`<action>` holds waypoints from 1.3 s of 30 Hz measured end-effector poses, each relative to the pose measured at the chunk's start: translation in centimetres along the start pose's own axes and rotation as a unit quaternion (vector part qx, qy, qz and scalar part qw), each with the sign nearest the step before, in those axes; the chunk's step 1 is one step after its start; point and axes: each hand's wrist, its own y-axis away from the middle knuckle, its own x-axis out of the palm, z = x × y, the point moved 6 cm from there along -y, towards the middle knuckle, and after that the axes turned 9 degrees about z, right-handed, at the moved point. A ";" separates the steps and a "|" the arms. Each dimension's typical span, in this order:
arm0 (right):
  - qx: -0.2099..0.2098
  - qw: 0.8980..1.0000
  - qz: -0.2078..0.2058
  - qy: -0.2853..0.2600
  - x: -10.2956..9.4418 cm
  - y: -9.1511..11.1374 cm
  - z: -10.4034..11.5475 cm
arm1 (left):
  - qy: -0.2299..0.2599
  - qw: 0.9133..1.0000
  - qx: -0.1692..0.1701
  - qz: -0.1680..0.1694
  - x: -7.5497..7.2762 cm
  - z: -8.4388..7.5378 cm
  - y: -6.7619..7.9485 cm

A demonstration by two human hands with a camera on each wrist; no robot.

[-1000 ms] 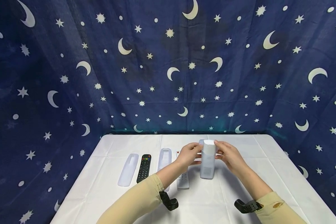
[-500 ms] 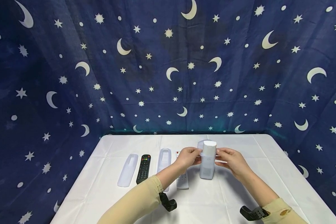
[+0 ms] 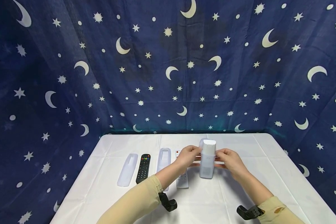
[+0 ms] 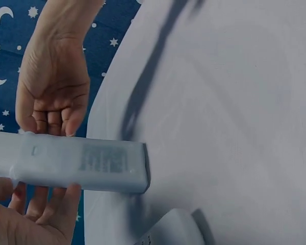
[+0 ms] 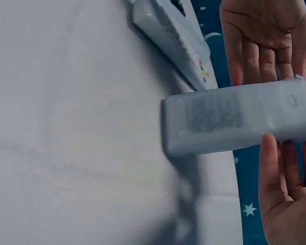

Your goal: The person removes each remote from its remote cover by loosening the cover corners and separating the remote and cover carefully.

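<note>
A white remote control [image 3: 209, 147] stands tilted up in a translucent silicone remote cover [image 3: 207, 166], its white end showing above the cover's rim. My left hand [image 3: 188, 156] pinches the cover's left side near that rim, fingers reaching behind. On the other side, my right hand [image 3: 231, 162] pinches the rim with thumb and fingers. In the left wrist view, the cover [image 4: 76, 161] lies between both hands, a dark label showing through it. The right wrist view has the same cover [image 5: 229, 117] with fingertips along both edges. A loose flap of the cover sticks up behind the remote.
Left of the hands, a second white remote [image 3: 182, 182] lies partly under my left forearm. Beside it are an empty translucent cover [image 3: 164, 160], a black remote [image 3: 143, 168] and another translucent cover [image 3: 128, 169]. All lie on the white-clothed table [image 3: 246, 193], before a star-patterned curtain [image 3: 168, 93].
My right thumb has moved down from the remote's top end to the cover's rim. My left fingers have shifted slightly at the rim. The remote and cover stay nearly in place.
</note>
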 end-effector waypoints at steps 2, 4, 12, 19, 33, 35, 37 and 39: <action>0.007 1.000 -0.001 0.002 0.2 0.0 -0.4 | 0.000 1.000 -0.006 -0.003 -0.1 0.1 0.0; 0.010 1.000 -0.001 0.001 0.2 0.0 -0.7 | -0.003 1.000 -0.009 -0.004 -0.1 0.3 0.0; 0.023 0.999 0.008 0.027 0.4 0.2 -1.9 | -0.008 0.999 -0.041 -0.003 0.0 1.2 -0.2; 0.023 0.997 0.007 0.070 0.8 0.6 -2.7 | -0.084 0.996 -0.034 0.003 -0.2 2.2 -0.3; 0.034 0.999 0.003 0.027 0.6 0.7 -4.9 | -0.073 0.996 -0.043 -0.011 0.4 3.4 0.1; 0.032 0.999 0.001 0.017 0.6 0.7 -4.9 | -0.074 0.996 -0.041 -0.012 0.5 3.3 0.1; 0.030 1.000 0.001 0.009 0.6 0.8 -4.9 | -0.077 0.996 -0.045 -0.014 0.5 3.2 0.1; 0.030 1.000 0.003 0.001 0.7 0.9 -4.8 | -0.071 0.996 -0.052 -0.011 0.6 3.3 0.0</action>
